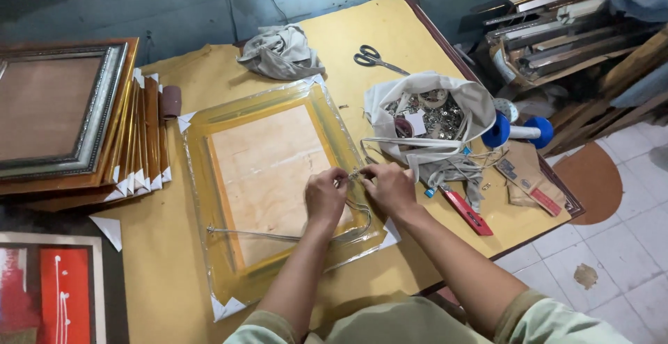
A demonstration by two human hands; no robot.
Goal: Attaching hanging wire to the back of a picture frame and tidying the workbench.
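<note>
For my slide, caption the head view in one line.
Both hands, left hand and right hand, fasten hanging wire onto a plastic-wrapped picture frame on a yellow table.

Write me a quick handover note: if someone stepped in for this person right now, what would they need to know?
Left hand and right hand: both pinch the end of a thin grey hanging wire at the right edge of the plastic-wrapped golden picture frame, which lies back-up on the yellow table.
The wire's other end sits at the frame's left rail; it runs slack across the wooden backing.
Nearby: white cloth bag of small metal fittings, black-handled scissors, red-handled tool, stack of finished frames to the left.
Done: left end looks fixed. Left: the right end appears unfinished.
</note>
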